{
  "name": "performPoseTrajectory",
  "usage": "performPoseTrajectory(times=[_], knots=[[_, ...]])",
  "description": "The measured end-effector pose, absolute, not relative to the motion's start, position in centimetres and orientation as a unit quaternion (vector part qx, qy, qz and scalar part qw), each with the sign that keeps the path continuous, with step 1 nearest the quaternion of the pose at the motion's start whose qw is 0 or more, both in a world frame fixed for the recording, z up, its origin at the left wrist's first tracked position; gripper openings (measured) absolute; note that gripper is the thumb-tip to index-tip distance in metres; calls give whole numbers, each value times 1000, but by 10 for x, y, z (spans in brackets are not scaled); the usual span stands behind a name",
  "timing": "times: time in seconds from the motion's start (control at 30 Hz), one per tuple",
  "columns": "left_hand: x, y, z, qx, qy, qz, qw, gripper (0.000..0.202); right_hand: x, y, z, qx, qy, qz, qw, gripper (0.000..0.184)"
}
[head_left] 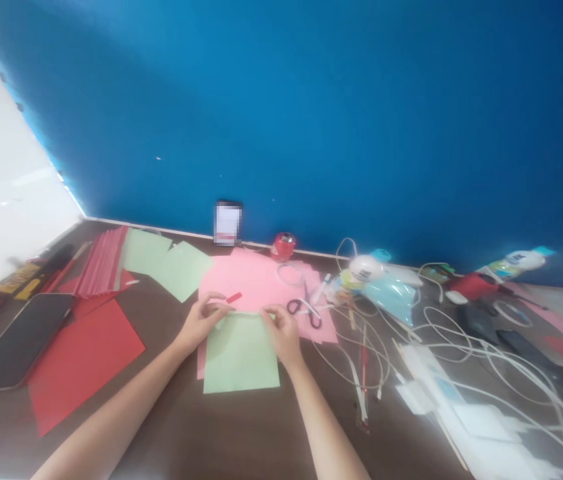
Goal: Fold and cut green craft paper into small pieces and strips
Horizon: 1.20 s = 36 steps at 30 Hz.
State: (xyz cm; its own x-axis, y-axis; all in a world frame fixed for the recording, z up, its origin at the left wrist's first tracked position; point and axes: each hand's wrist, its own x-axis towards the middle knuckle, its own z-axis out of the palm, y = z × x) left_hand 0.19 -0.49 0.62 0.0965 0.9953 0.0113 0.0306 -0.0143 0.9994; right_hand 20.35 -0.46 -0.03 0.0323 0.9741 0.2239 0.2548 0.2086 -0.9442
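Note:
A light green sheet of paper [241,360] lies in front of me, partly over pink sheets [251,280]. Its far edge looks folded into a narrow strip. At the left end of that edge, my left hand [204,321] pinches the paper between thumb and fingers. My right hand [281,330] pinches the right end the same way. Just beyond my left fingertips lies a small red paper strip [234,298]. Dark-handled scissors [306,310] rest on the pink paper, right of my right hand.
Red sheets [91,353], a pleated pink-red paper [104,263] and a dark tablet-like slab [18,340] lie left. A phone [228,223] leans on the blue wall. White cables [501,360], a power strip [436,380] and glue-like bottles [366,267] crowd the right.

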Motion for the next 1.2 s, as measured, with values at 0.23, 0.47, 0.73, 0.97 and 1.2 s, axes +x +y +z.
performPoseTrajectory(times=[0.23, 0.47, 0.73, 0.97, 1.2], knots=[[2, -3, 2, 530, 462, 451, 549, 25, 207, -4, 1, -506, -590, 379, 501, 13], [0, -2, 5, 552, 431, 447, 557, 22, 210, -5, 3, -507, -587, 391, 496, 14], [1, -5, 10, 555, 452, 403, 571, 25, 204, -9, 10, -501, -589, 405, 488, 14], [3, -6, 5, 553, 458, 422, 554, 22, 207, -5, 7, -539, -501, 449, 507, 21], [-2, -6, 13, 531, 413, 388, 630, 24, 205, -6, 6, -545, -517, 426, 504, 25]])
